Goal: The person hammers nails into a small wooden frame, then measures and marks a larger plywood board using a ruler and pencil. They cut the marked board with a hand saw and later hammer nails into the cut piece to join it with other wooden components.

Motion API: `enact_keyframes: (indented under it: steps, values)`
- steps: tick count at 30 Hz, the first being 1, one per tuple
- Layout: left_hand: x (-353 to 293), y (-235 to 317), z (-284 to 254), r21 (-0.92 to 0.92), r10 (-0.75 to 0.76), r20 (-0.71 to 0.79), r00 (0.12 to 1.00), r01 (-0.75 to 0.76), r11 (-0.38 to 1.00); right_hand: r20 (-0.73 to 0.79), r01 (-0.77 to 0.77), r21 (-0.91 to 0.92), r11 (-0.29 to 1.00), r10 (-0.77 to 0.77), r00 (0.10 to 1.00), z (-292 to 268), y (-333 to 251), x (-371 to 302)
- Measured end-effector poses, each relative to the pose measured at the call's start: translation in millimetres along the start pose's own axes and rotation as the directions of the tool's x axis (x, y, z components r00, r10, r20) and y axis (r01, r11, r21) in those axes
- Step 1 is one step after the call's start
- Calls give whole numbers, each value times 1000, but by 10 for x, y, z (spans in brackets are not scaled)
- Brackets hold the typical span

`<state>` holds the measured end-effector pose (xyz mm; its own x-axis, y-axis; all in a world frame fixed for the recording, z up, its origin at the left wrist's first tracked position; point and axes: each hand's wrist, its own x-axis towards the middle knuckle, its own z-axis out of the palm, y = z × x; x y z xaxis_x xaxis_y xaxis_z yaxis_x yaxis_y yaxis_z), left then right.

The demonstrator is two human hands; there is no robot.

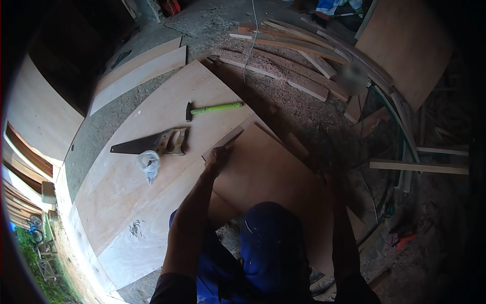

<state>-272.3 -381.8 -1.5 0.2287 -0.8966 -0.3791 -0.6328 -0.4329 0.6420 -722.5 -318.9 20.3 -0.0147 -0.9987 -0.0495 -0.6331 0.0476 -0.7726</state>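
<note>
My left hand [217, 157] is closed around the near side of a short wooden strip [223, 143], which lies along the edge of a brown wooden panel [263, 167]. The panel slopes over my knees, above a large pale plywood sheet [167, 106]. At the panel's right edge is my right hand [326, 176], in deep shadow, its fingers too dark to make out. On the plywood lie a hammer [215, 108] with a lime-green handle, a handsaw [152, 142], a clear plastic bag [149, 164] and a scatter of nails [135, 228].
Long timber strips [293, 43] and sawdust cover the floor at the far right. A white cord [254, 30] hangs down there. A board [405, 50] leans at the upper right, and a pale batten [419, 166] juts out at right. More plywood [43, 111] stands at left.
</note>
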Motion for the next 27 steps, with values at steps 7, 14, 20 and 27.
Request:
enact_keyframes:
  steps: [7,14,20,27]
  values:
    - [-228,639,74,241,219,-199,955,-169,956,51,181,-107,978,-177,983,52,77,-160]
    - [5,624,723,427,614,-49,788,-539,726,72,109,26,994,-111,991,328,-45,114]
    - [82,915,969,495,575,-73,815,-471,730,142,-98,45,994,91,986,231,146,62]
    - [44,934,856,588,488,-29,873,-380,714,-472,-9,168,986,88,877,232,-475,88]
